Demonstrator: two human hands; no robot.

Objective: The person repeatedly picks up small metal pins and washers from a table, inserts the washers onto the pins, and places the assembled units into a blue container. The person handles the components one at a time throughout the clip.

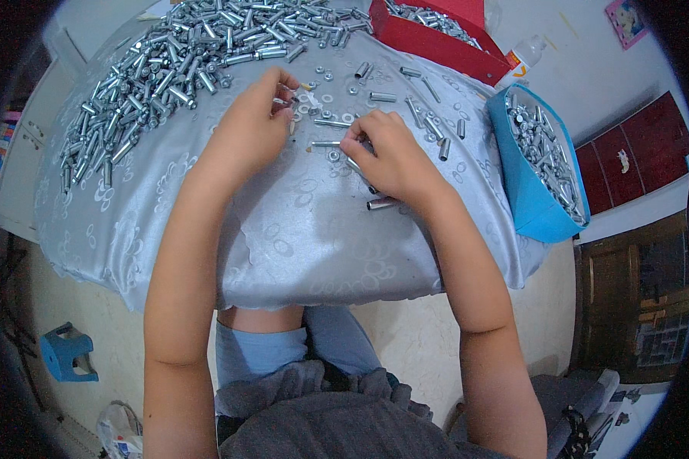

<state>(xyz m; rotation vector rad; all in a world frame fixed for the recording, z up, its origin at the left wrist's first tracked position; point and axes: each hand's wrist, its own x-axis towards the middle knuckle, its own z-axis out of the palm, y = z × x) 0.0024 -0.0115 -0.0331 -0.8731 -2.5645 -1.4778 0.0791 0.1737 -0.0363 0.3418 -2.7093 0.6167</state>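
My left hand [251, 126] is over the middle of the table, its fingers curled toward the thumb beside loose washers [327, 98]. Whatever may lie between those fingertips is too small to make out. To its right, my right hand [394, 153] pinches a thin silver bolt [326, 144] between thumb and fingers, the bolt's shaft pointing left. Metal sleeves [380, 203] lie partly under and just below this hand. Another bolt [331, 123] rests just beyond its fingertips. Several sleeves [383, 97] and nuts [334, 155] are scattered around both hands.
A large heap of metal expansion bolts [199, 53] covers the table's far left. At the back stands a red box [436, 47] of metal parts, with a white bottle [522, 60] beside it. A blue fabric bin [532, 203] full of parts sits at the right edge. The tablecloth [283, 260] is silvery.
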